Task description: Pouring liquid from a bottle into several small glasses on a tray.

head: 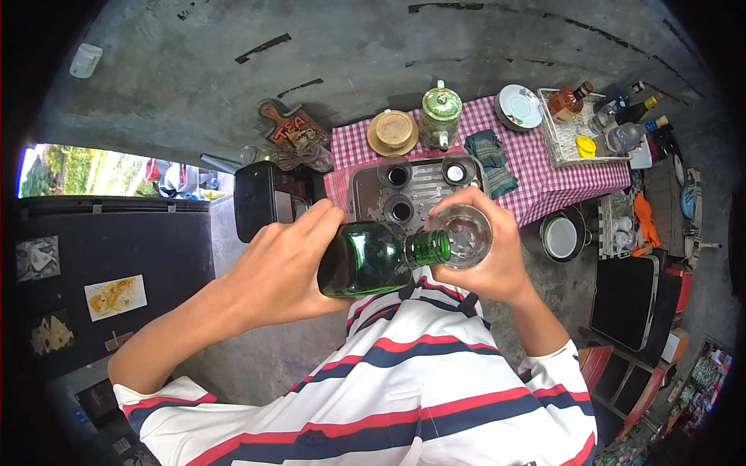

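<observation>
My left hand (pixel 291 268) is closed around a green glass bottle (pixel 367 259), held nearly level with its open neck pointing right. That neck lies at the left rim of a clear drinking glass (pixel 464 236), which my right hand (pixel 495 250) grips from the right side. Whether liquid is flowing cannot be told. Beyond my hands a dark metal tray (pixel 367 189) holds several glasses: one with dark liquid (pixel 398 176), another with dark contents (pixel 401 211), and one with a whitish round bottom (pixel 454 172). Water drops dot the tray.
On the checked tablecloth (pixel 536 169) stand a green enamel pot (pixel 440 116), a wooden lidded container (pixel 394 129), stacked plates (pixel 518 108), a folded dark cloth (pixel 492 163) and a wicker tray (pixel 553 154) with bottles. A black case-like object (pixel 254 201) is left of the table.
</observation>
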